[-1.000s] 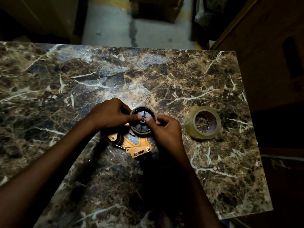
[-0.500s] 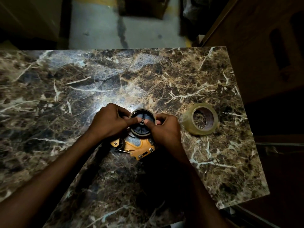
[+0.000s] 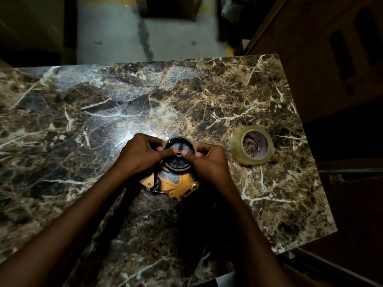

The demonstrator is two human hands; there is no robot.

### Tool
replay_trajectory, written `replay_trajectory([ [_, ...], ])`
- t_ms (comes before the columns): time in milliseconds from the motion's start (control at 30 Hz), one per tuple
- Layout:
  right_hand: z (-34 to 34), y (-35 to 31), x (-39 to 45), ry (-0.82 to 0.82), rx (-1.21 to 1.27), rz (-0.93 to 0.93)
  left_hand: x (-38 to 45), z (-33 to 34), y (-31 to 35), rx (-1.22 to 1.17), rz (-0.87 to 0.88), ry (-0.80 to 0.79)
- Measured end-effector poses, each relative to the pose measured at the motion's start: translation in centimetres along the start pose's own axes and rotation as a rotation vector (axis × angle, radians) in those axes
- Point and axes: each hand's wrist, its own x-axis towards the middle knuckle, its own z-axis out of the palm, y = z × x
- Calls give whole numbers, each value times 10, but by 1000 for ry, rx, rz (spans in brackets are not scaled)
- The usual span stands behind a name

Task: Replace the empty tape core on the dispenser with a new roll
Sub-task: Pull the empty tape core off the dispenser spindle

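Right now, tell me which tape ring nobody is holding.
The clear tape roll, lying flat alone on the marble table. Both hands grip the empty core on the dispenser.

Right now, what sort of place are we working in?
Probably a dim storeroom or workshop, not an office: a marble-patterned table with a tape dispenser and a tape roll on it, a stained concrete floor beyond, and cardboard boxes at the far edge.

Two bare forearms, sleeveless to the frame edge; left hand [image 3: 143, 156] and right hand [image 3: 209, 164] without gloves, rings or watches.
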Motion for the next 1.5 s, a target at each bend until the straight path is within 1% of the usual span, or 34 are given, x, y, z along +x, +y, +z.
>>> replay_trajectory([
  [100, -1, 0, 2, -1, -33, -8, 0, 1, -2, -7, -8, -8],
  [233, -1, -1, 0, -8, -55, 12, -2, 6, -7, 8, 2, 40],
  [567, -2, -1, -2, -15, -62, 20, -6, 7, -2, 12, -21, 28],
  [733, -4, -1, -5, -25, -79, -25, -4, 8, -7, -21, -19, 66],
  [967, 4, 1, -4, -28, 17, -9, -8, 11, -4, -124, -29, 66],
  [1067, 8, 0, -5, -36, 59, 2, -9, 12, -6, -229, -43, 82],
  [1233, 8, -2, -14, -109, 151, -21, -20, 8, -10, -295, -26, 103],
  [1500, 7, -4, -20, -170, 128, -84, -32, 6, -12, -342, -38, 168],
])
